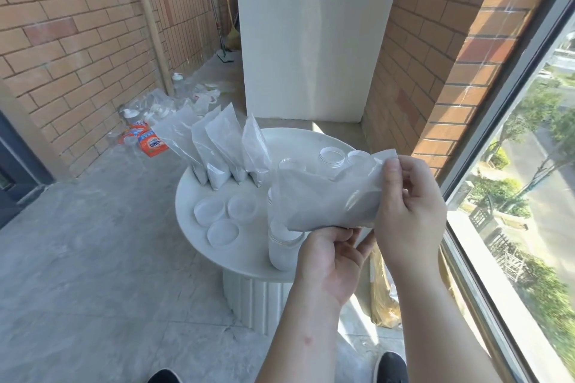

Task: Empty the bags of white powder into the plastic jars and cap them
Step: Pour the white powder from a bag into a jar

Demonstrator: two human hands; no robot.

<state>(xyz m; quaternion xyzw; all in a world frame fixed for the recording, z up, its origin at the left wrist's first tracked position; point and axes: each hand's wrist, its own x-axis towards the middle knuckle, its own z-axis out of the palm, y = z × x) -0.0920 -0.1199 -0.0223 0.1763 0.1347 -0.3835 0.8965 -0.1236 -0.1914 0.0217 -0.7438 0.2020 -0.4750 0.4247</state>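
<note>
Both hands hold a clear bag of white powder (323, 196) tilted over an open plastic jar (283, 246) at the near edge of the round white table (217, 261). My right hand (410, 205) pinches the bag's upper right end. My left hand (333, 258) grips its lower edge from beneath. The jar looks nearly full of white powder; the bag hides its far side. Several more bags of powder (217, 146) stand upright at the table's far left. Three white lids (225, 216) lie in front of them. Empty clear jars (331, 157) stand behind the held bag.
A window with a grey frame (485, 165) runs along the right. Orange detergent packets (149, 140) and plastic litter lie on the floor by the brick wall at the left. A white panel (311, 34) stands behind the table. A yellowish bag (382, 298) leans beside the table's base.
</note>
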